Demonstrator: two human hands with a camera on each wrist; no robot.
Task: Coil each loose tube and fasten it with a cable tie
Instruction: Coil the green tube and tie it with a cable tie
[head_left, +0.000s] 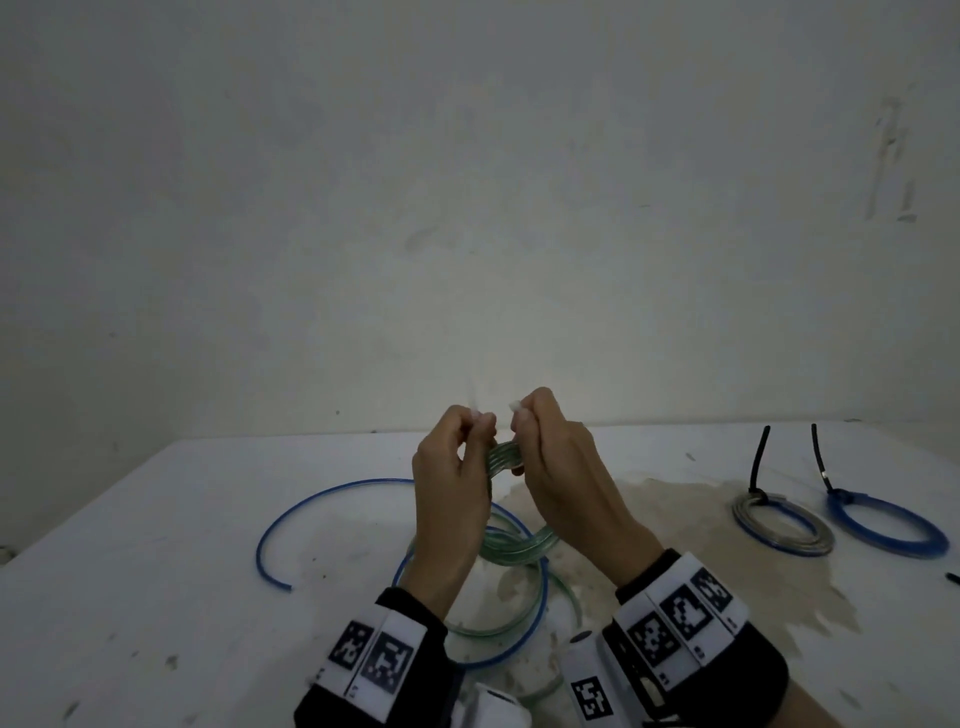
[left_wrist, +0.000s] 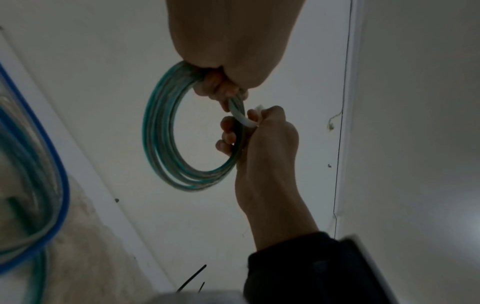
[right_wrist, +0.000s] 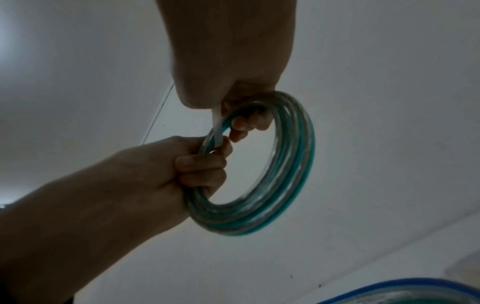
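Both hands are up off the white table (head_left: 156, 519), left hand (head_left: 452, 488) and right hand (head_left: 566, 478) each gripping the green-tinted coiled tube (left_wrist: 166, 144) and pinching a white cable tie (right_wrist: 217, 127) around it. Loose blue tube (head_left: 322, 499) lies on the table at about 8 o'clock from the hands, and two tied coils (head_left: 831, 519) sit at 3 o'clock.

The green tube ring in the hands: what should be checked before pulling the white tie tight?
1. Coiled green-tinted clear tube held in both hands: ok.
2. White plastic cable tie wrapped round the loops: ok.
3. Left hand pinches one tie end: ok.
4. Right hand pinches the tie's head: ok.
5. Tail threaded through head: cannot tell.
6. Every loop inside the tie: cannot tell.
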